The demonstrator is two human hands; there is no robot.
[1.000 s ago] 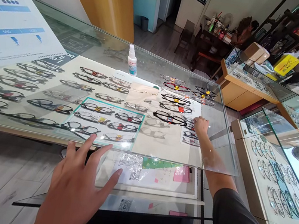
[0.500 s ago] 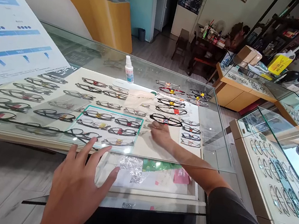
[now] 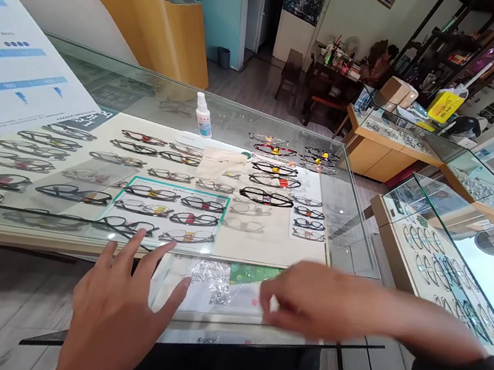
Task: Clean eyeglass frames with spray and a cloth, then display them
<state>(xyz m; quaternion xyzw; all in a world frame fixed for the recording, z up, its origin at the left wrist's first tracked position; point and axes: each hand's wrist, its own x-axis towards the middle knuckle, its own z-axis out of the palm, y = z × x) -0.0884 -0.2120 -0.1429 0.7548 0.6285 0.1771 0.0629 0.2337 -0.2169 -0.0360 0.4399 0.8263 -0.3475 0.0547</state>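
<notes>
Head view: the left hand [image 3: 120, 302] is at the front edge of the glass counter [image 3: 285, 253], back upward, its grip apart, with fingers and thumb spread and nothing held; whether the fingertips touch the glass cannot be told. Near those fingertips, dark-framed glasses [image 3: 128, 225] lie at the lower edge of a teal-bordered panel [image 3: 223, 219], which carries further pairs in two columns. The right hand [image 3: 317, 299], slightly blurred, is over the right part of a drawer [image 3: 225, 320] beneath the counter's front edge. Its fingers are curled toward the thumb; I cannot tell whether that grip is together or pinches anything. In the drawer, to the left of the right hand, lie crinkled clear wrapping [image 3: 209, 271], a green sheet [image 3: 249, 274] and white paper bearing a printed code [image 3: 218, 298]. Farther back on the counter, thick black glasses [image 3: 267, 198] sit in front of other frames with red and yellow tags. A white spray bottle [image 3: 204, 117] stands upright behind a pale cloth [image 3: 219, 167], and a blue-banded printed sheet [image 3: 12, 66] fills the left side.
</notes>
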